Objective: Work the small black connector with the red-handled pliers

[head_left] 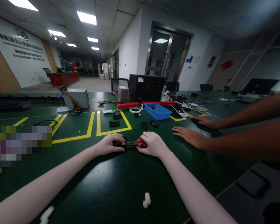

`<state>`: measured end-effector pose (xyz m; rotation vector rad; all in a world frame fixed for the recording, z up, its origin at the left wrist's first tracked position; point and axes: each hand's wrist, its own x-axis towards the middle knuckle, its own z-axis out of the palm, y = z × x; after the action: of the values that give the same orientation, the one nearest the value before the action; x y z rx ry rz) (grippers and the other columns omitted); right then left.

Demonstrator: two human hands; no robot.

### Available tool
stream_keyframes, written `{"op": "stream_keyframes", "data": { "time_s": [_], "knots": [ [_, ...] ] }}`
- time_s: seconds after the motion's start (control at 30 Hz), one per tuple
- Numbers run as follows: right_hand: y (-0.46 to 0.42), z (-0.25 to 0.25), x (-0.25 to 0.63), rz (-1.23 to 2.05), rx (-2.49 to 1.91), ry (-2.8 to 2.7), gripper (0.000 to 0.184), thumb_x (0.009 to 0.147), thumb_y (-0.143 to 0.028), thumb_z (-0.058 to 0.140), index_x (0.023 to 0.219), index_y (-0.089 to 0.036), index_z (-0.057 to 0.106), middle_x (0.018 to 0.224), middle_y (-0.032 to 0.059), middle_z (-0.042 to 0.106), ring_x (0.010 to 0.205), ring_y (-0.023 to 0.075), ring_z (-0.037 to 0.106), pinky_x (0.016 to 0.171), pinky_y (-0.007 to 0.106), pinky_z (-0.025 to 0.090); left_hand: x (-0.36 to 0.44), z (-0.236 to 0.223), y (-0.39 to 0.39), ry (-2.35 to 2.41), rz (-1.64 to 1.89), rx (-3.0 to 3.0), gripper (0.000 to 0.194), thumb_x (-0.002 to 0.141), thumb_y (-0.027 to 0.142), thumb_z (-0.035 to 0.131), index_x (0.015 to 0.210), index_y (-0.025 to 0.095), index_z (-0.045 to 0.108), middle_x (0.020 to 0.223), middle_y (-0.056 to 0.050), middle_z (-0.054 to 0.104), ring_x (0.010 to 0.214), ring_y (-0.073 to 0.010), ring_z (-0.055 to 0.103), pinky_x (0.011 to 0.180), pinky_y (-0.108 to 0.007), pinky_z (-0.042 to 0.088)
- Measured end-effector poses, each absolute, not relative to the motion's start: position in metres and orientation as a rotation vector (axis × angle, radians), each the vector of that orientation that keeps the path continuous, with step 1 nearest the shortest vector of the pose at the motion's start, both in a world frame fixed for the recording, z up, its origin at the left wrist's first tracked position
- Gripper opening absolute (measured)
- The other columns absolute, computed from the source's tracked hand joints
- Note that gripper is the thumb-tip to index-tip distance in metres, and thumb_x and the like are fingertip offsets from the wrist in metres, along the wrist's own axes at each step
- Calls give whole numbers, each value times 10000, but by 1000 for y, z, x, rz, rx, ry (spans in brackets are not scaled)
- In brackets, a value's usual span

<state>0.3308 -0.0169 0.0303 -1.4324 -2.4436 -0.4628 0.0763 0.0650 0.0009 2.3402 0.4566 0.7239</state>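
Note:
My right hand (152, 143) is closed around the red and black handles of needle-nose pliers (132, 143). The pliers' metal jaws point left, toward my left hand (110, 143). Between the curved fingers and thumb of that hand sits a small black part (118, 143), mostly hidden and too dark to identify. The tips of the jaws reach this part; whether they grip it I cannot tell. Just beyond my hands, several similar black pieces lie on the green table, among them one black piece (114, 123) inside a yellow-taped area and another black piece (144, 125) outside it.
A blue plastic bin (158, 111) stands beyond my right hand. Another person's hands (190, 137) rest flat at the right. Farther back are a black computer case (147, 88), a metal power supply (77, 98) with cables, and red strips (128, 105). White pieces (147, 200) lie near me.

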Motion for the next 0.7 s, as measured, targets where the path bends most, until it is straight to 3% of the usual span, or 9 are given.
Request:
{"op": "stream_keyframes", "data": {
  "time_s": [0.4,0.7],
  "knots": [
    [-17,35,333,-237,-1529,-2427,262,799,-456,608,809,-195,599,810,21,586,724,153,544,660,285,397,76,9,61,454,750,2276,268,749,327,758,945,156,692,1085,-97,683,1147,-234,573,1056,-419,393],
    [-19,36,333,-283,-1502,-2438,264,785,-460,619,825,-201,583,856,39,591,745,166,542,672,297,390,79,12,59,446,756,2259,166,869,299,630,877,148,697,1034,-93,699,1037,-202,624,1014,-385,439]
  ]
}}
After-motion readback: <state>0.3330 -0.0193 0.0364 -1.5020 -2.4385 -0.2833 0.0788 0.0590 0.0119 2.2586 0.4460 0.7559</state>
